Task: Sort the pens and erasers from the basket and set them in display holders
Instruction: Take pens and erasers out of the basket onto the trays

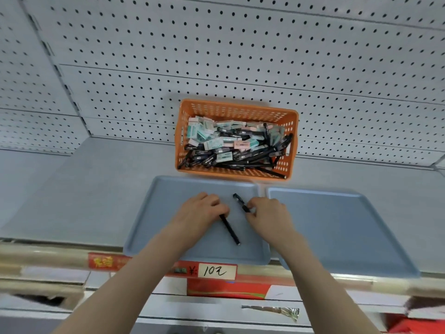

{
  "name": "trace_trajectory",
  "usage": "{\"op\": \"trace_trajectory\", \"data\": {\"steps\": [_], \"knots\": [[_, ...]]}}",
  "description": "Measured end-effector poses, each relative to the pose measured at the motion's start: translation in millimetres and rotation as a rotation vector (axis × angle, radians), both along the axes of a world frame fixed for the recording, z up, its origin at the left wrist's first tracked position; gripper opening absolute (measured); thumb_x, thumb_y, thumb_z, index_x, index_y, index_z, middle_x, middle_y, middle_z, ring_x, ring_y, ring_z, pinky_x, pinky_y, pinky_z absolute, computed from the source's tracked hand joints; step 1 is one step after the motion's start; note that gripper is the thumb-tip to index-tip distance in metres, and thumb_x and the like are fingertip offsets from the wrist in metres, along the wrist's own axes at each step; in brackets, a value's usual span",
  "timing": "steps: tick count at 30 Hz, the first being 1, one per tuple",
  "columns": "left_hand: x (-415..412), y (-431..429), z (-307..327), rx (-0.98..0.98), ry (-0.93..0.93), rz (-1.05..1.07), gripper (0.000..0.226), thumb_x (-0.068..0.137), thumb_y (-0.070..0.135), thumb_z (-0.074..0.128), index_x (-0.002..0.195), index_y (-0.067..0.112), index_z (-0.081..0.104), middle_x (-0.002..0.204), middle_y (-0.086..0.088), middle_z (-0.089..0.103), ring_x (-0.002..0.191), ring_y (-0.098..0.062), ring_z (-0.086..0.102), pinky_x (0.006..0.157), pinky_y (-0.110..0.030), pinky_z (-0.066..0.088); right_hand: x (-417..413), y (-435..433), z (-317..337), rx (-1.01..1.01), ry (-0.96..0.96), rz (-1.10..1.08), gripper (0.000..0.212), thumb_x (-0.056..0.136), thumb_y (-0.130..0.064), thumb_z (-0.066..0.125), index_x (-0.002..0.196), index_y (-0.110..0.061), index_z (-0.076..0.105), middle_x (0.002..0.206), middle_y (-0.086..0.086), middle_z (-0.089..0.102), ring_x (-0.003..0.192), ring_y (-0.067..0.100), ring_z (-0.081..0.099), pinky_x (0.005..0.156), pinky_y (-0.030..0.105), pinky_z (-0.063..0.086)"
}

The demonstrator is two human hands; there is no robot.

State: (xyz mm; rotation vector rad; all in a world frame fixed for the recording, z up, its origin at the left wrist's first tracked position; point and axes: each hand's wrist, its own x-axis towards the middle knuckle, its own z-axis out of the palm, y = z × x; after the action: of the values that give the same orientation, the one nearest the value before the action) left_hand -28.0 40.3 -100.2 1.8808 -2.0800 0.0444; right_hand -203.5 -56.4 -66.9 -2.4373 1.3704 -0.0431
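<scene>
Two black pens at the middle of the left tray (154, 213), one gripped in each hand.
First pen (230, 230) slants from the curled left hand (202, 208) toward the tray's front edge; second pen (240, 202), pinched by the right hand (267, 213), points back at the perforated orange basket (236, 107). Slim, smooth plastic barrels.

Counts: there was 1 orange basket (237, 106) and 2 blue trays, left tray (173, 201) and right tray (337, 225). 2 pens were out of the basket, one held per hand: left-hand pen (230, 230) and right-hand pen (240, 202). 2 hands were in view, left hand (202, 208) and right hand (267, 213). The basket pens (252, 160) and erasers (212, 143) were piled and overlapping, too many to count. There was 1 handwritten price tag (216, 271).
</scene>
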Motion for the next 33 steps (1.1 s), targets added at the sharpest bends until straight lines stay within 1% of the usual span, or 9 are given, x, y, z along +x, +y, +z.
{"op": "trace_trajectory", "data": {"steps": [2,3,6,11,14,16,20,27,33], "knots": [[-6,-1,-4,0.035,0.068,-0.006,0.038,0.089,0.027,0.027,0.105,0.028,0.061,0.1,0.002,0.057,0.09,-0.021,0.051,0.071,-0.038,0.05,-1,0,-1,-0.019,-0.002,-0.001,0.022,0.094,-0.027,0.052,0.107,-0.017,0.067,0.104,0.009,0.068,0.094,0.032,0.061,0.068,0.031,0.042],[-9,-1,-5,0.025,0.089,-0.005,0.04,0.089,0.025,0.027,0.106,0.026,0.063,0.102,0.001,0.058,0.09,-0.022,0.052,0.073,-0.038,0.051,-1,0,-1,-0.017,0.012,0.015,0.023,0.094,-0.029,0.053,0.106,-0.016,0.068,0.104,0.009,0.068,0.095,0.031,0.061,0.07,0.031,0.043],[-10,-4,-15,-0.039,0.122,0.012,0.026,0.087,0.007,0.055,0.105,0.022,0.069,0.1,0.002,0.064,0.086,-0.022,0.056,0.075,-0.035,0.052,-4,-3,5,-0.029,0.019,0.076,0.026,0.095,-0.03,0.054,0.109,-0.015,0.069,0.106,0.008,0.069,0.098,0.029,0.063,0.078,0.033,0.049],[-10,-8,-11,-0.016,0.158,0.061,0.03,0.097,0.03,0.046,0.114,0.022,0.07,0.104,0.004,0.065,0.094,-0.019,0.057,0.085,-0.032,0.049,-17,-45,42,-0.387,-0.381,0.043,0.028,0.089,-0.005,0.061,0.116,-0.012,0.066,0.107,0.009,0.065,0.084,0.028,0.065,0.075,0.036,0.053],[-13,-19,0,-0.087,0.161,0.099,0.025,0.089,0.013,0.066,0.114,0.018,0.069,0.102,-0.001,0.065,0.092,-0.023,0.06,0.08,-0.035,0.052,-15,-78,56,-0.51,-0.324,0.02,0.042,0.086,0.001,0.063,0.126,-0.011,0.058,0.116,0.014,0.058,0.082,0.035,0.063,0.072,0.043,0.055],[-15,-33,12,-0.142,0.157,0.108,0.03,0.083,0.005,0.071,0.111,0.015,0.069,0.1,-0.003,0.064,0.09,-0.026,0.061,0.076,-0.036,0.052,-7,-94,55,-0.482,-0.235,0.044,0.043,0.088,-0.002,0.062,0.129,-0.012,0.055,0.12,0.014,0.056,0.084,0.035,0.064,0.073,0.042,0.054],[-18,-76,42,-0.23,0.12,0.178,0.038,0.087,0.01,0.068,0.125,0.013,0.061,0.116,-0.007,0.06,0.105,-0.027,0.056,0.089,-0.036,0.047,10,-107,42,-0.416,-0.253,0.064,0.029,0.089,-0.008,0.062,0.119,-0.009,0.06,0.111,0.013,0.059,0.089,0.033,0.062,0.075,0.037,0.05],[-8,-128,55,-0.09,-0.049,0.272,0.036,0.094,0.011,0.055,0.13,0.015,0.057,0.118,-0.007,0.058,0.107,-0.027,0.054,0.089,-0.036,0.048,16,-104,37,-0.329,-0.567,-0.108,0.015,0.084,-0.007,0.07,0.096,-0.015,0.065,0.086,-0.002,0.066,0.076,0.019,0.062,0.071,0.031,0.049],[5,-108,67,-0.306,0.189,0.245,0.022,0.09,0.018,0.064,0.112,0.016,0.069,0.1,-0.003,0.063,0.083,-0.018,0.061,0.076,-0.027,0.047,9,-93,44,-0.24,-0.89,-0.169,0.022,0.084,-0.013,0.073,0.104,-0.022,0.07,0.095,-0.011,0.072,0.088,0.001,0.066,0.083,0.02,0.053]]}}
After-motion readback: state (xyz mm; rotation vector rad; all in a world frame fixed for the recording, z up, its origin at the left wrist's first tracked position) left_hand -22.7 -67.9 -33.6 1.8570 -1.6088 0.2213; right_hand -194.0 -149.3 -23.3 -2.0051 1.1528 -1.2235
